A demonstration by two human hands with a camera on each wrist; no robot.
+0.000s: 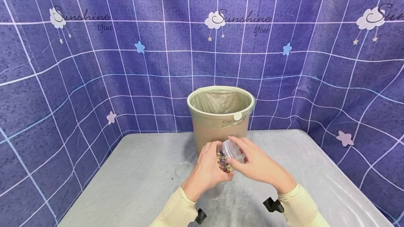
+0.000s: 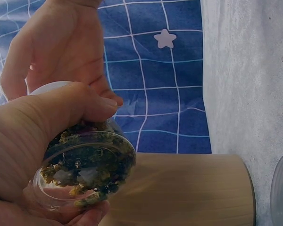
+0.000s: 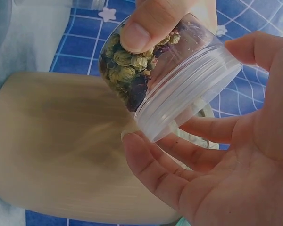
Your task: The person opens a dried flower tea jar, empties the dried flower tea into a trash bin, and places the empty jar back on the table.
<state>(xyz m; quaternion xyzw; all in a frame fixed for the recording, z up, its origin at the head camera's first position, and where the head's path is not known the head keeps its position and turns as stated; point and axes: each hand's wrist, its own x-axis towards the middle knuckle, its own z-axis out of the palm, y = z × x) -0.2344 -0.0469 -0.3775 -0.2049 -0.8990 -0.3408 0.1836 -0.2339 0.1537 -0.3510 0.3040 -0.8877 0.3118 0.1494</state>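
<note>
Up close came two pale yellow sleeves (image 1: 300, 202), and there was the left hand (image 1: 206, 167), wrapped firmly around a clear jar (image 3: 186, 40) of dried flowers (image 3: 125, 70)! The right hand (image 1: 257, 162) had its thumb and fingers curled about the frosted lid (image 3: 191, 92), set on the jar's mouth. That jar was tilted, up above the grey table (image 1: 135, 171), just in front of the beige bin (image 1: 205, 132). Down to the left, a clear disc (image 1: 184, 170) lay flat. A thin bag (image 1: 217, 102) lined the bin, and behind it all hung a blue checked curtain (image 1: 157, 62)!
</note>
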